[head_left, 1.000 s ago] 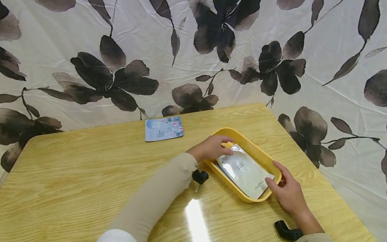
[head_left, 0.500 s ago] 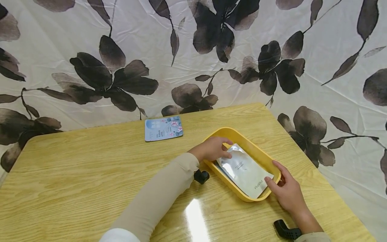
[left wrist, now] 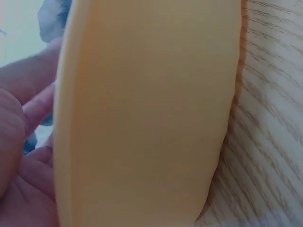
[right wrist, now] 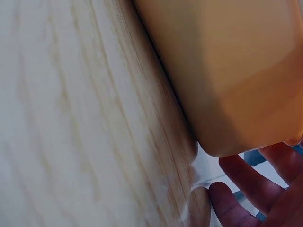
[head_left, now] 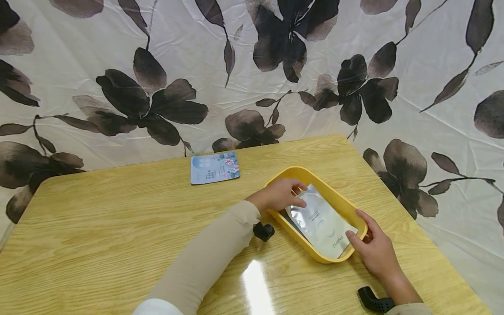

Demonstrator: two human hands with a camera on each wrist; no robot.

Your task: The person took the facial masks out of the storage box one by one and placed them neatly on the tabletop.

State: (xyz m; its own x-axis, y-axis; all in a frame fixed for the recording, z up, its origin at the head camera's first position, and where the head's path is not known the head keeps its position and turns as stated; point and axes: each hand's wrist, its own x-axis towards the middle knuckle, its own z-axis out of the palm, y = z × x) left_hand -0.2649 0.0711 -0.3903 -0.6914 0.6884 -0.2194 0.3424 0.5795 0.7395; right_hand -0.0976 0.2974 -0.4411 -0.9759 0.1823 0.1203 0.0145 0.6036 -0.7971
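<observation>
A yellow tray (head_left: 342, 201) holds a shiny white sheet mask packet printed PMPM (head_left: 327, 236), with a darker edge showing beneath it. My left hand (head_left: 279, 194) reaches over the tray's far left end. Its thumb lies over the packet's end, and the index finger is bent near the corner; the other fingertips are hidden. The tray wall (left wrist: 151, 113) covers much of this hand in the left wrist view. At the near right corner my right hand (head_left: 374, 253) grips the tray, thumb at the rim and fingers (right wrist: 255, 189) along the outside.
A blue packet with flower print (head_left: 215, 168) lies flat toward the back of the wooden table (head_left: 118, 227). Behind the table hangs a floral cloth (head_left: 236, 52). Black wrist devices stick out beside both wrists, the left one (head_left: 264, 232) close to the tray.
The white packet has shifted slightly toward the tray's far side and bowed, baring more of the dark edge beneath it. My left hand has moved slightly; my right hand holds its place.
</observation>
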